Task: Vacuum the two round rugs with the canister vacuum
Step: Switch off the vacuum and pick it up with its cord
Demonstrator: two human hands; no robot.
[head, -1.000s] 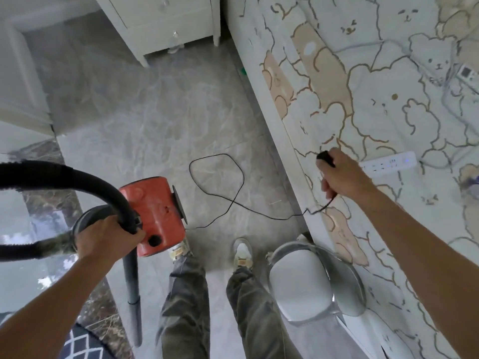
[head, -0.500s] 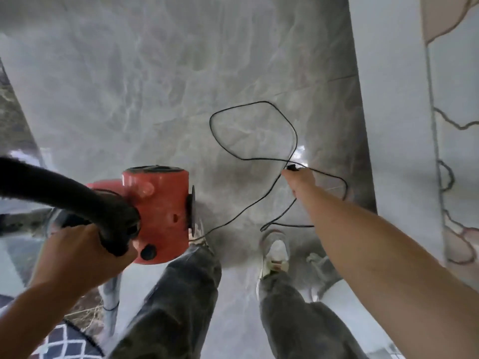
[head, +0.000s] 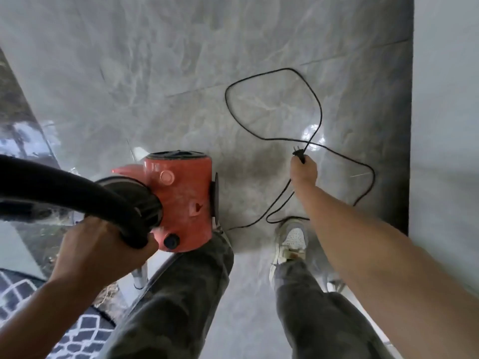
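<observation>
The red canister vacuum [head: 181, 200] hangs above the grey floor at centre left. My left hand [head: 98, 252] grips its black hose [head: 77, 193] where the hose meets the canister. My right hand [head: 303, 171] reaches down low over the floor and pinches the black plug [head: 298, 153], prongs pointing away from me. The black power cord [head: 318, 110] loops over the tiles from the plug back to the canister. A dark rug with a white lattice pattern [head: 77, 335] shows at the bottom left corner, mostly cut off.
The white side of a bed [head: 445, 125] runs along the right edge. My legs and a white sneaker [head: 291, 239] stand under the hands. A metal tube [head: 141, 277] hangs below the canister. Dark marble strip [head: 15, 104] at far left.
My right hand took the plug off the bed and lowered it toward the floor. The view tilted down, and the canister stayed gripped in my left hand.
</observation>
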